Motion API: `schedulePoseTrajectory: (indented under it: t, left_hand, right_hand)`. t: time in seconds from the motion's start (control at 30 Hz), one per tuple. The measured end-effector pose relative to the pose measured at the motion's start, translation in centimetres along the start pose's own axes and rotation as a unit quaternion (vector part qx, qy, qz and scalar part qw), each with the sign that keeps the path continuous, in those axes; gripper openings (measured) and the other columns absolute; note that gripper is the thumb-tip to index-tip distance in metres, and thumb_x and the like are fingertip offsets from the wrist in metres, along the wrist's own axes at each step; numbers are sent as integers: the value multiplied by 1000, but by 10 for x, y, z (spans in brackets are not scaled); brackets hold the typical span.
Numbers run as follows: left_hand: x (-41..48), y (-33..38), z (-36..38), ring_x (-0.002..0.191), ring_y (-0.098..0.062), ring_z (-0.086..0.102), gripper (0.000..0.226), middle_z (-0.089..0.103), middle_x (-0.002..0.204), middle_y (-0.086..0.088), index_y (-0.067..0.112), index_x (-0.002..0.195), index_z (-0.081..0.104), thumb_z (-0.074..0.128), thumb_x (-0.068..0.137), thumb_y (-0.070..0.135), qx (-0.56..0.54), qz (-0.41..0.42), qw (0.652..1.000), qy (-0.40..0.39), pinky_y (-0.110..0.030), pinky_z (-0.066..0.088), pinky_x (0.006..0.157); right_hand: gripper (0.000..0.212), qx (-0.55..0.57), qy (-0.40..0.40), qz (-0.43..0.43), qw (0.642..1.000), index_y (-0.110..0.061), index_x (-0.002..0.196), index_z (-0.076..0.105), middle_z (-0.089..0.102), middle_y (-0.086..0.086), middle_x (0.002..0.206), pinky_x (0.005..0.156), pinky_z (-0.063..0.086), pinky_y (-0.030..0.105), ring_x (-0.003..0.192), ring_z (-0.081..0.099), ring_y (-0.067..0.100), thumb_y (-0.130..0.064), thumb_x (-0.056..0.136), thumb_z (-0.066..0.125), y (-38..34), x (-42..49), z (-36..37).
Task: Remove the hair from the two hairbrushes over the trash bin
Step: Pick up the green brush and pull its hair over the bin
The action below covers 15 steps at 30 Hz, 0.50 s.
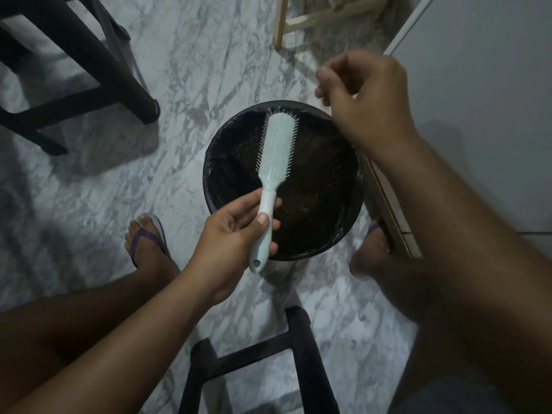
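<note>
Centre frame, the left hand (236, 231) grips the hairbrush (276, 150) by its handle over the trash bin (212, 150) — bristles look nearly clean. Upper right, the right hand (367, 94) has fingers pinched together — any hair unseen. The second brush isn't visible.

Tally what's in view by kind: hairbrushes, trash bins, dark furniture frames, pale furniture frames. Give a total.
Hairbrush: 1
Trash bin: 1
Dark furniture frames: 2
Pale wooden frame: 1
Total: 5

Single head view, steeply downward, close above trash bin (227, 130).
</note>
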State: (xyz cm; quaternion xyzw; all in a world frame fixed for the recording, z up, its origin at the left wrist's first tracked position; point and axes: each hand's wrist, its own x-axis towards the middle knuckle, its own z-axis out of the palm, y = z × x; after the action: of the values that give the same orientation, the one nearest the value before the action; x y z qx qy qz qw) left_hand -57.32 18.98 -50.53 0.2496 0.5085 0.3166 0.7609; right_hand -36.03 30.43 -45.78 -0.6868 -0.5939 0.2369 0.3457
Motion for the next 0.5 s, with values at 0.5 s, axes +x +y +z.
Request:
schedulePoseTrajectory:
  t: [0.5]
  left_hand:
    - [6, 0, -1, 114, -22, 70, 45, 73, 126, 0, 16, 134, 61, 56, 94, -4, -63, -53, 997, -4, -32, 59, 69]
  right_hand:
    - [23, -198, -224, -30, 954, -18, 98, 74, 74, -2, 94, 83, 58, 37, 87, 68, 15, -38, 87, 73, -2, -28, 25]
